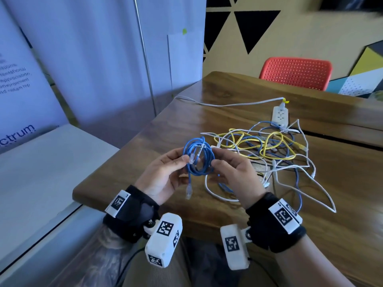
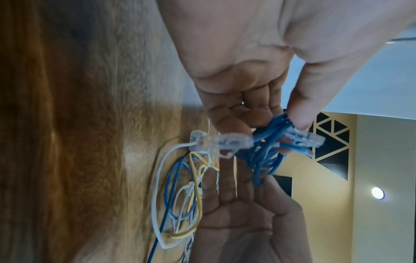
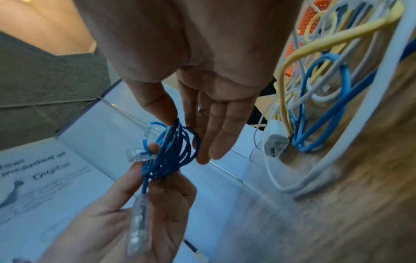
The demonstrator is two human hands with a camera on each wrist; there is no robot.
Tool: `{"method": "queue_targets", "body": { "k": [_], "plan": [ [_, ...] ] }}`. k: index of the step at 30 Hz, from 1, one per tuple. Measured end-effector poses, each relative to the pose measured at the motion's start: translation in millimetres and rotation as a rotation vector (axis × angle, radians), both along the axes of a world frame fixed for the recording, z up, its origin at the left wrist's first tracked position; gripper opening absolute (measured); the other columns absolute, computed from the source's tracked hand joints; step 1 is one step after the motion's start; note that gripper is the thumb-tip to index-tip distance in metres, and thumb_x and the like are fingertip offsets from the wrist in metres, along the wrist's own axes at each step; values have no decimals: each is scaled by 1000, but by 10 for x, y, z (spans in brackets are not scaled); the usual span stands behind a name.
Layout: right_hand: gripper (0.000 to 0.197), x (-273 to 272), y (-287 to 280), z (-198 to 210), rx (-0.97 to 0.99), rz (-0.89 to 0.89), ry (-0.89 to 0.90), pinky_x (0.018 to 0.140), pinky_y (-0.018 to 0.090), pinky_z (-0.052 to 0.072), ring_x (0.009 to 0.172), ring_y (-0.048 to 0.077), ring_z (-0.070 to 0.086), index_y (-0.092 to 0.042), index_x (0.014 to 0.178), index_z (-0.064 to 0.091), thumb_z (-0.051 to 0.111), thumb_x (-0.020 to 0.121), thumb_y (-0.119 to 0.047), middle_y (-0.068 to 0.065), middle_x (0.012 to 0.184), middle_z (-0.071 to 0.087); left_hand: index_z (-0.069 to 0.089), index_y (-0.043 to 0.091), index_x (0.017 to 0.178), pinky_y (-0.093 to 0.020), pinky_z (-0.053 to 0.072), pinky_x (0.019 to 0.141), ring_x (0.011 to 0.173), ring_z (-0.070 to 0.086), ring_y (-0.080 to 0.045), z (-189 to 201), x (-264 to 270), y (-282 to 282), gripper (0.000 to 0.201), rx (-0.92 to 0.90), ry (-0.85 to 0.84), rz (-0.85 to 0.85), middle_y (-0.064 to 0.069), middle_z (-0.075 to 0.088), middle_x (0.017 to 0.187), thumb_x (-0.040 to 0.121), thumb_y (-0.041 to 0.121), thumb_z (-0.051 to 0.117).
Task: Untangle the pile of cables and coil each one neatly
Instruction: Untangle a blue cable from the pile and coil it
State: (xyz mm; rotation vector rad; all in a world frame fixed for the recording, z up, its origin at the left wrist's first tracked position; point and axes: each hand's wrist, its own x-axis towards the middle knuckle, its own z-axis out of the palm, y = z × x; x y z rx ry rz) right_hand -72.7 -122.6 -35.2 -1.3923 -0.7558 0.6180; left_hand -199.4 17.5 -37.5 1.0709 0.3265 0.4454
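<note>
A blue network cable, wound into a small coil, hangs in the air between both hands above the table's near left corner. My left hand pinches the coil's left side together with one clear plug. My right hand pinches the right side between thumb and forefinger, its other fingers straight. The cable's other end dangles below with its clear plug. In the right wrist view the coil sits between both thumbs. The tangled pile of yellow, blue and white cables lies just right of the hands.
A wooden table carries the pile. A white power strip with its cord sits behind the pile. A white charger plug lies among the cables. A red chair stands beyond the table. A white banner stands to the left.
</note>
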Motion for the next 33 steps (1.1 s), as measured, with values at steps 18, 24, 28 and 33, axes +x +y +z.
{"method": "queue_targets", "body": {
  "k": [18,24,28,33],
  "plan": [
    [14,149,-645,255,-132,-350,-1121,78,40,53,104,19,57,-30,98,76,73,84,-32,-12,105,63,63,0,112,-42,57,73,82,64,-28,11,519,-631,28,36,-67,-174,-21,64,98,92,18,60],
    [7,265,-878,345,-124,-376,-668,84,38,56,91,8,68,-28,86,76,80,81,-32,-11,93,73,58,-2,115,-36,52,75,82,56,-29,20,737,-840,22,51,-117,-240,-21,57,91,97,9,52],
    [15,437,-1076,473,-91,-366,-408,68,35,53,66,11,61,-11,80,74,82,84,-24,3,71,71,58,4,110,-23,38,58,60,40,-11,-13,828,-1032,20,252,-118,-267,-5,44,68,99,20,52],
    [22,582,-1294,526,-65,-453,-355,59,18,42,52,0,47,-8,78,68,75,92,-23,-16,53,57,61,13,109,-18,37,55,60,43,-10,37,939,-1172,25,639,-101,-280,-8,47,70,97,34,58]
  ]
}}
